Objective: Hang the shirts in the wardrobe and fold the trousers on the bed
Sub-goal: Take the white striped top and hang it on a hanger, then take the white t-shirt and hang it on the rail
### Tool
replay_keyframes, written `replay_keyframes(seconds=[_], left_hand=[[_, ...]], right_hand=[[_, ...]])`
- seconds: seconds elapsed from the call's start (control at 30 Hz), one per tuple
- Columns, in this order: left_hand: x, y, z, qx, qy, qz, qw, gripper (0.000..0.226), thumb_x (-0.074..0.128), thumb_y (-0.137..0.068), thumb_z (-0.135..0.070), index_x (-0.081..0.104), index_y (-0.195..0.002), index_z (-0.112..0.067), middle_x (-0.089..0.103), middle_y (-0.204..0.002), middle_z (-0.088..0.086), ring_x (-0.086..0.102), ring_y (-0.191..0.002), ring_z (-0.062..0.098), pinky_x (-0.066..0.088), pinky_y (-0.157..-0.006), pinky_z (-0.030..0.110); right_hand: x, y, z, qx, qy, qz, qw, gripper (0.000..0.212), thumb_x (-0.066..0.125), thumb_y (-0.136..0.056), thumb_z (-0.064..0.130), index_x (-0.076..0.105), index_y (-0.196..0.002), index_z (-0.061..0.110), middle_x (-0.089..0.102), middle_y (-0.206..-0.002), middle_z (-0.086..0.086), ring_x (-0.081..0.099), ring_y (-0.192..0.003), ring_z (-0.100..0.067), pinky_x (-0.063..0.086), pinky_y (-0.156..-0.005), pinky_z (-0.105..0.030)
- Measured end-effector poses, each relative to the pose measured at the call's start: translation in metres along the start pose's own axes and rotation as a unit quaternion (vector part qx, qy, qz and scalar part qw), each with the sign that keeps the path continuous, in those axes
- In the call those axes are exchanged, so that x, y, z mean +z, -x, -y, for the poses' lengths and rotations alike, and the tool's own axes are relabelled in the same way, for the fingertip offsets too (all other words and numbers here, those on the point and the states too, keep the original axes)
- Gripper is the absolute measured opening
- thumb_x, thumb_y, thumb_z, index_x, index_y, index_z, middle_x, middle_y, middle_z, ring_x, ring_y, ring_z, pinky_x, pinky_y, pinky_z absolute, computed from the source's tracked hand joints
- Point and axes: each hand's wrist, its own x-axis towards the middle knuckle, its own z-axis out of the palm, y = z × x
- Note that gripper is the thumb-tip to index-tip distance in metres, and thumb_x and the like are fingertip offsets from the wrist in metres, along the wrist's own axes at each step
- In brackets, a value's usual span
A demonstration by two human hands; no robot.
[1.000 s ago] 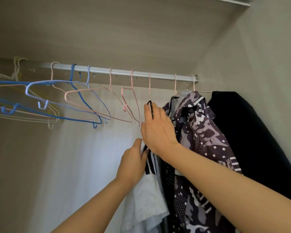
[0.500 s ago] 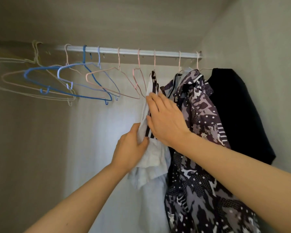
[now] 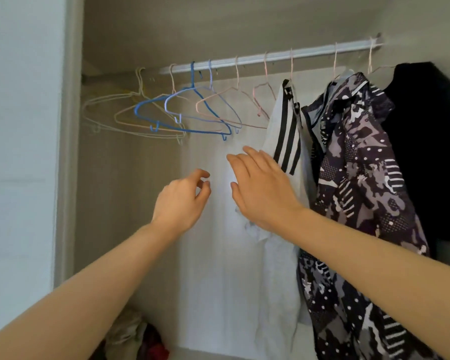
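A white shirt with black stripes (image 3: 283, 141) hangs from a pink hanger on the wardrobe rail (image 3: 270, 57). To its right hang a purple patterned shirt (image 3: 359, 178) and a black garment (image 3: 426, 141). My right hand (image 3: 260, 188) is in front of the white shirt's lower left edge, fingers spread, holding nothing. My left hand (image 3: 182, 201) floats to the left of it, fingers loosely curled and apart, empty, clear of the cloth.
Several empty wire hangers, blue (image 3: 182, 110), pink (image 3: 226, 107) and white (image 3: 109, 113), hang on the left part of the rail. The wardrobe's left frame (image 3: 68, 152) stands close by. A heap of clothes (image 3: 135, 336) lies on the wardrobe floor.
Both hands have let go of the white striped shirt and drawn back to the left and down. The shirt now hangs free. The camera has turned left and down.
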Motion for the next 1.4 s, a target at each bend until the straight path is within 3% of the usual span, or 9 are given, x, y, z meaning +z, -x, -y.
replay_keyframes(seconds=[0.23, 0.37, 0.53, 0.7, 0.87, 1.0, 1.17, 1.4], left_hand=[[-0.054, 0.076, 0.012, -0.035, -0.173, 0.004, 0.984, 0.027, 0.043, -0.1, -0.032, 0.053, -0.124, -0.024, 0.069, -0.11, -0.008, 0.065, -0.098, 0.03, 0.05, -0.08, 0.038], [-0.079, 0.131, 0.016, -0.05, -0.242, 0.032, 0.969, 0.026, 0.042, -0.101, -0.033, 0.053, -0.122, -0.023, 0.067, -0.106, -0.007, 0.066, -0.086, 0.027, 0.054, -0.073, 0.041], [-0.106, 0.208, 0.024, -0.057, -0.355, 0.045, 0.932, 0.032, 0.035, -0.1, -0.035, 0.058, -0.116, -0.02, 0.07, -0.089, -0.005, 0.062, -0.061, 0.026, 0.051, -0.061, 0.035], [-0.13, 0.291, 0.021, -0.072, -0.38, 0.081, 0.919, 0.025, 0.054, -0.097, -0.026, 0.063, -0.119, -0.017, 0.073, -0.087, -0.005, 0.068, -0.071, 0.02, 0.051, -0.072, 0.033], [-0.162, 0.376, 0.024, -0.11, -0.43, 0.136, 0.886, 0.024, 0.062, -0.092, -0.023, 0.066, -0.113, -0.014, 0.073, -0.082, 0.002, 0.067, -0.075, 0.025, 0.054, -0.07, 0.037], [-0.184, 0.442, 0.029, -0.201, -0.423, 0.158, 0.869, 0.027, 0.054, -0.097, -0.028, 0.064, -0.12, -0.017, 0.073, -0.097, 0.001, 0.067, -0.09, 0.024, 0.053, -0.08, 0.038], [-0.201, 0.52, 0.048, -0.266, -0.435, 0.191, 0.839, 0.018, 0.064, -0.089, -0.02, 0.068, -0.104, -0.011, 0.073, -0.084, 0.008, 0.068, -0.076, 0.029, 0.056, -0.067, 0.039], [-0.221, 0.618, 0.087, -0.385, -0.407, 0.152, 0.814, 0.02, 0.062, -0.089, -0.017, 0.068, -0.107, -0.011, 0.071, -0.08, 0.003, 0.065, -0.077, 0.027, 0.051, -0.067, 0.036]], right_hand=[[-0.01, 0.027, 0.056, -0.052, -0.135, -0.031, 0.989, 0.048, 0.043, -0.085, 0.026, 0.058, -0.124, 0.002, 0.066, -0.108, -0.013, 0.058, -0.115, -0.033, 0.044, -0.1, -0.044], [-0.018, 0.055, 0.092, -0.082, -0.223, -0.04, 0.97, 0.045, 0.045, -0.088, 0.025, 0.057, -0.125, 0.002, 0.066, -0.11, -0.012, 0.056, -0.117, -0.032, 0.044, -0.101, -0.044], [-0.032, 0.096, 0.145, -0.109, -0.328, -0.016, 0.938, 0.043, 0.043, -0.091, 0.024, 0.057, -0.125, 0.001, 0.066, -0.11, -0.014, 0.056, -0.117, -0.032, 0.044, -0.102, -0.045], [-0.048, 0.141, 0.207, -0.141, -0.415, -0.014, 0.898, 0.032, 0.052, -0.089, 0.017, 0.061, -0.114, 0.0, 0.068, -0.099, -0.012, 0.062, -0.1, -0.033, 0.05, -0.092, -0.042], [-0.063, 0.189, 0.272, -0.197, -0.491, 0.059, 0.847, 0.029, 0.052, -0.092, 0.02, 0.058, -0.114, 0.002, 0.064, -0.096, -0.011, 0.059, -0.091, -0.03, 0.052, -0.08, -0.042], [-0.072, 0.233, 0.325, -0.204, -0.544, 0.119, 0.805, 0.03, 0.057, -0.091, 0.018, 0.058, -0.116, 0.001, 0.065, -0.1, -0.013, 0.06, -0.095, -0.031, 0.053, -0.082, -0.042], [-0.083, 0.279, 0.393, -0.22, -0.597, 0.19, 0.748, 0.03, 0.056, -0.093, 0.018, 0.057, -0.118, 0.002, 0.064, -0.104, -0.013, 0.061, -0.095, -0.029, 0.054, -0.081, -0.04], [-0.098, 0.319, 0.483, -0.208, -0.632, 0.287, 0.69, 0.028, 0.057, -0.092, 0.014, 0.058, -0.117, 0.0, 0.064, -0.107, -0.015, 0.06, -0.101, -0.031, 0.054, -0.082, -0.039]])
